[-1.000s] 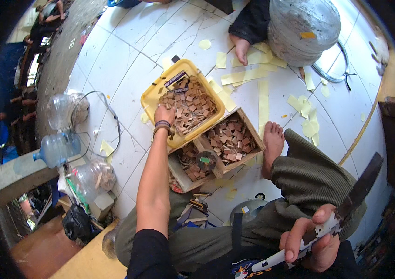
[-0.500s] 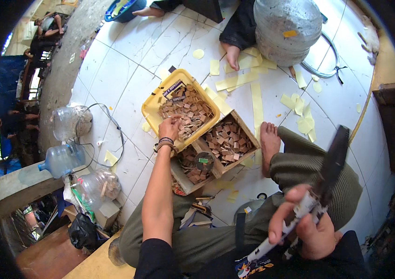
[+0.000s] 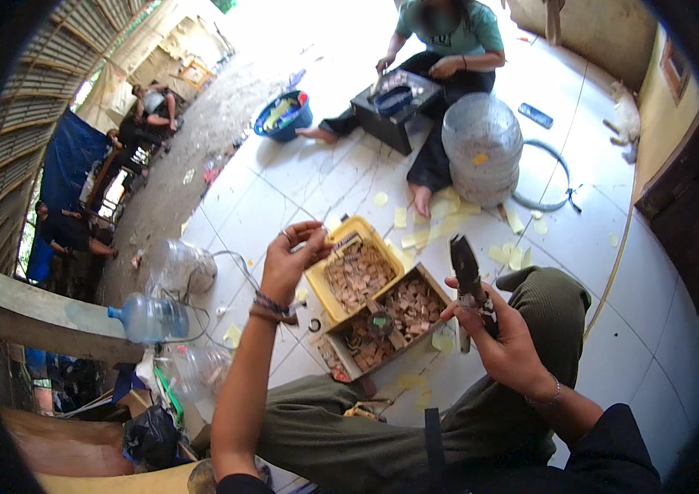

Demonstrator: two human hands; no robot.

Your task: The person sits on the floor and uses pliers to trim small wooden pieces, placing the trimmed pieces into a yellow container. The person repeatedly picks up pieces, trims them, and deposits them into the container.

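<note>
My left hand (image 3: pixel 294 257) is raised over the far-left rim of a yellow tub (image 3: pixel 322 298), thumb and fingertips pinched together. Whatever they hold is too small to make out. Many small brown square pieces (image 3: pixel 356 276) fill the tub. Against its near side stands a divided wooden box (image 3: pixel 334 359) with more such pieces and a dark round object (image 3: pixel 381 323) bearing a green patch. Above my right knee, my right hand (image 3: pixel 514 342) grips a pliers-like tool (image 3: pixel 466 267), its broad dark jaws upward and its handles partly hidden by my fingers.
Across the tiled floor, another person works at a black box (image 3: pixel 382 129) with a blue bowl. Near them are a large clear plastic container (image 3: pixel 481 152), a hose coil (image 3: pixel 549 202) and yellow scraps (image 3: pixel 510 255). Plastic bottles (image 3: pixel 156 319) and a cable lie left.
My left hand has lifted from the pieces in the tub toward its far-left rim. My right hand has carried the tool forward and left. The view has tilted up, bringing the other person in.
</note>
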